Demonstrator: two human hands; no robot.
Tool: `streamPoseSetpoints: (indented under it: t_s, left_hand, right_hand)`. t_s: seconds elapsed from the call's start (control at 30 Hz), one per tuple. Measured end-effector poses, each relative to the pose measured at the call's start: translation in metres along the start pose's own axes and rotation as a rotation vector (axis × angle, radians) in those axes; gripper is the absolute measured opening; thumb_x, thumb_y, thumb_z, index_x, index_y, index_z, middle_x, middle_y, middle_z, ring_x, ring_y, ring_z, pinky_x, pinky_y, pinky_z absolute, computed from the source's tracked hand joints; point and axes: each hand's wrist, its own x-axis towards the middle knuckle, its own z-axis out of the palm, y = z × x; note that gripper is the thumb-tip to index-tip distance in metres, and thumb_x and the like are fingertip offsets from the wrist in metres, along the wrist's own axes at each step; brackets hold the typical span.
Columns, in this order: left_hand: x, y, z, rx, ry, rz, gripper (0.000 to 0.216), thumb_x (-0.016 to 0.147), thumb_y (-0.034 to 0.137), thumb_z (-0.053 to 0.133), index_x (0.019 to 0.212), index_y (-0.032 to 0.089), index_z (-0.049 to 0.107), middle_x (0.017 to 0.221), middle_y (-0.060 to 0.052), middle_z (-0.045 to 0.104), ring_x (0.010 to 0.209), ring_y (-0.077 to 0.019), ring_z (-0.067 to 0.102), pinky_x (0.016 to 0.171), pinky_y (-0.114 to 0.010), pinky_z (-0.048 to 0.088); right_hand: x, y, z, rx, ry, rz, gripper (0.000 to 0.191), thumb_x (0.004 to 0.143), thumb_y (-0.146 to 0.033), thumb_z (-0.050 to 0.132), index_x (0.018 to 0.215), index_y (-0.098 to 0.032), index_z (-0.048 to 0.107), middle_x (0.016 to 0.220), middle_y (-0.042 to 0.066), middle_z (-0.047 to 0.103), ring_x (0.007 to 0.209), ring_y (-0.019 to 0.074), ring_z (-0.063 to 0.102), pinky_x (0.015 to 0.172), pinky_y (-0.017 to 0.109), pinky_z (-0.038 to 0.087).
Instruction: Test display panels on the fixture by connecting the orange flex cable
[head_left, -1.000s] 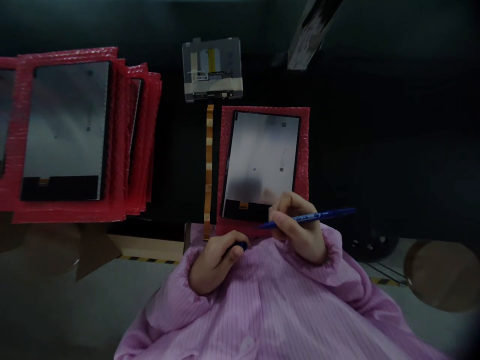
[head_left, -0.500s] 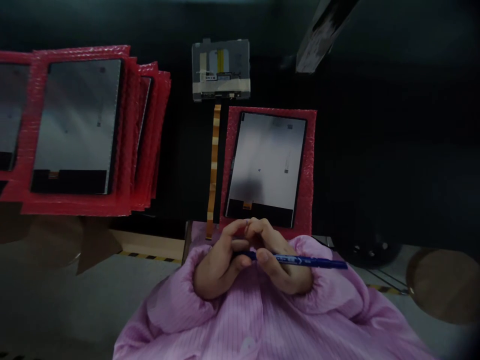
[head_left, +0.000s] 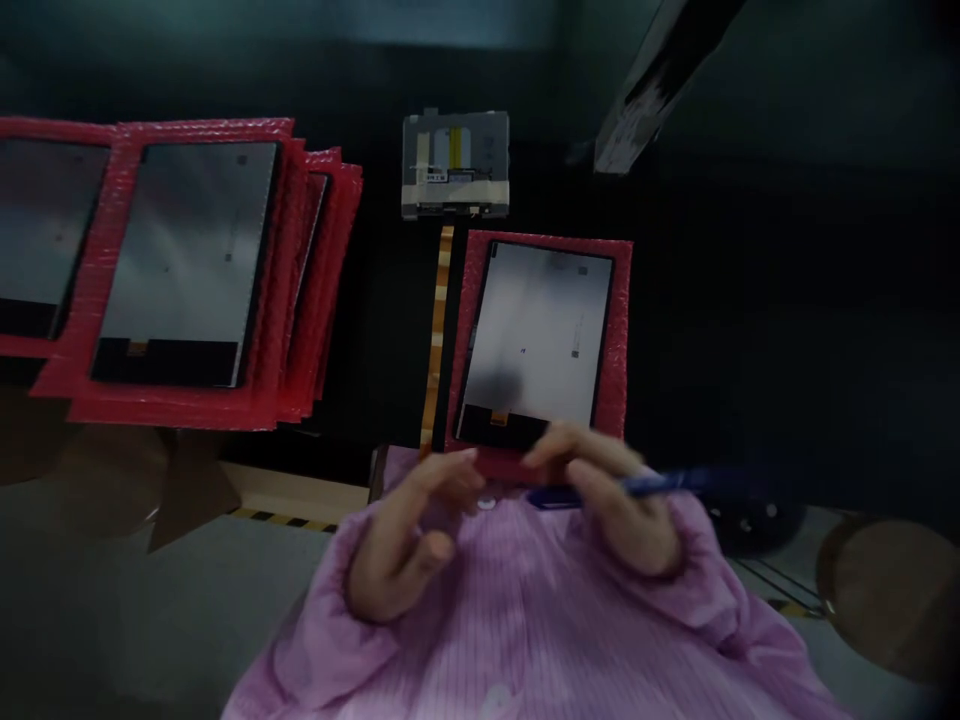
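Note:
A blue marker pen (head_left: pixel 660 484), blurred by motion, is gripped in my right hand (head_left: pixel 611 500) between thumb and fingers. My left hand (head_left: pixel 409 530) holds nothing; its thumb stands apart from the fingers, close to the table's front edge. Just beyond both hands, a display panel (head_left: pixel 536 335) rests on a red bubble-wrap sheet (head_left: pixel 617 340). My right fingertips overlap the panel's lower edge in view; whether they touch it I cannot tell. To the panel's left runs a long orange flex cable (head_left: pixel 437 340), its near end close to my left fingers.
Stacked red bubble-wrap sheets with display panels (head_left: pixel 187 260) lie at the left. Behind the cable sits a grey taped module with circuitry (head_left: pixel 455 165). A worn post (head_left: pixel 637 110) rises at the back. Round stools (head_left: pixel 892 590) stand below the table's front edge.
My hands have parted: the left moved left and let go of the pen's end, while the right moved right with the pen. The whole view has shifted slightly.

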Motion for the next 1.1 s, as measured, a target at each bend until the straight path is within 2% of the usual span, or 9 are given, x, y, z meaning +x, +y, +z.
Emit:
streamPoseSetpoints:
  t_s: [0.07, 0.17, 0.3, 0.43, 0.53, 0.63, 0.83, 0.97, 1.1]
  left_hand:
    - [-0.008, -0.006, -0.021, -0.013, 0.218, -0.102, 0.033, 0.094, 0.045, 0.044, 0.115, 0.023, 0.056, 0.086, -0.004, 0.062, 0.064, -0.0126, 0.058, 0.056, -0.023, 0.049]
    - [-0.017, -0.018, -0.051, 0.205, 0.419, -0.414, 0.027, 0.090, 0.043, 0.052, 0.087, 0.018, 0.060, 0.065, 0.001, 0.054, 0.053, -0.0093, 0.049, 0.048, -0.019, 0.041]
    - [-0.017, -0.035, -0.066, 0.396, 0.229, -0.624, 0.043, 0.086, 0.056, 0.049, 0.082, 0.016, 0.063, 0.067, -0.001, 0.058, 0.060, -0.0129, 0.053, 0.057, -0.023, 0.043]
    - [-0.011, -0.047, -0.059, 0.329, 0.084, -0.642, 0.045, 0.085, 0.058, 0.048, 0.085, 0.015, 0.065, 0.075, -0.003, 0.063, 0.070, -0.0161, 0.057, 0.065, -0.026, 0.045]
    - [-0.008, -0.050, -0.055, 0.275, 0.039, -0.641, 0.040, 0.083, 0.053, 0.055, 0.089, 0.016, 0.067, 0.083, -0.005, 0.067, 0.077, -0.0171, 0.060, 0.070, -0.026, 0.046]
    - [-0.006, -0.047, -0.055, 0.225, 0.039, -0.587, 0.031, 0.082, 0.047, 0.060, 0.086, 0.017, 0.069, 0.085, -0.005, 0.068, 0.080, -0.0166, 0.061, 0.072, -0.025, 0.047]
    - [-0.002, -0.025, -0.062, 0.028, 0.154, -0.472, 0.025, 0.082, 0.039, 0.064, 0.077, 0.015, 0.067, 0.068, -0.001, 0.058, 0.052, -0.0072, 0.049, 0.047, -0.017, 0.041]
    - [0.026, -0.019, -0.062, -0.065, 0.257, -0.152, 0.012, 0.085, 0.028, 0.063, 0.081, 0.017, 0.068, 0.087, -0.005, 0.061, 0.070, -0.0112, 0.059, 0.056, -0.020, 0.049]
    - [0.073, -0.017, -0.061, -0.185, 0.410, 0.137, 0.016, 0.081, 0.034, 0.068, 0.076, 0.019, 0.065, 0.102, -0.005, 0.064, 0.096, -0.0193, 0.064, 0.079, -0.031, 0.054]
  right_hand:
    - [0.003, -0.005, -0.028, -0.178, 0.194, 0.149, 0.023, 0.095, -0.034, 0.042, 0.083, -0.020, 0.056, 0.060, -0.003, 0.047, 0.051, 0.0112, 0.043, 0.049, 0.025, 0.033]
    - [0.018, -0.004, -0.070, -0.747, 0.387, 0.373, 0.019, 0.089, -0.036, 0.053, 0.079, -0.021, 0.057, 0.066, -0.001, 0.055, 0.058, 0.0147, 0.050, 0.057, 0.029, 0.035]
    - [0.039, 0.007, -0.100, -1.051, 0.583, 0.569, 0.026, 0.090, -0.042, 0.052, 0.101, -0.020, 0.058, 0.078, 0.006, 0.061, 0.075, 0.0253, 0.057, 0.065, 0.036, 0.038]
    - [0.037, 0.018, -0.093, -1.256, 0.818, 0.299, 0.045, 0.088, -0.040, 0.055, 0.126, -0.016, 0.049, 0.105, 0.014, 0.059, 0.095, 0.0305, 0.056, 0.071, 0.040, 0.044]
    - [0.028, 0.025, -0.079, -1.220, 0.669, 0.074, 0.035, 0.088, -0.033, 0.054, 0.120, -0.017, 0.054, 0.104, 0.010, 0.058, 0.082, 0.0225, 0.058, 0.072, 0.037, 0.048]
    - [0.024, 0.034, -0.068, -1.136, 0.510, 0.008, 0.031, 0.090, -0.026, 0.049, 0.117, -0.015, 0.057, 0.100, 0.010, 0.058, 0.080, 0.0209, 0.058, 0.076, 0.037, 0.050]
    - [0.033, 0.043, -0.057, -1.023, 0.558, -0.054, 0.030, 0.088, -0.015, 0.044, 0.110, -0.018, 0.063, 0.103, 0.009, 0.061, 0.092, 0.0214, 0.060, 0.082, 0.036, 0.051]
    - [0.042, 0.039, -0.051, -0.988, 0.495, -0.079, 0.031, 0.089, -0.014, 0.041, 0.109, -0.016, 0.064, 0.103, 0.010, 0.060, 0.095, 0.0221, 0.059, 0.084, 0.037, 0.050]
    - [0.050, 0.035, -0.045, -0.941, 0.392, -0.095, 0.032, 0.088, -0.012, 0.041, 0.111, -0.018, 0.063, 0.104, 0.010, 0.060, 0.095, 0.0222, 0.059, 0.084, 0.038, 0.050]
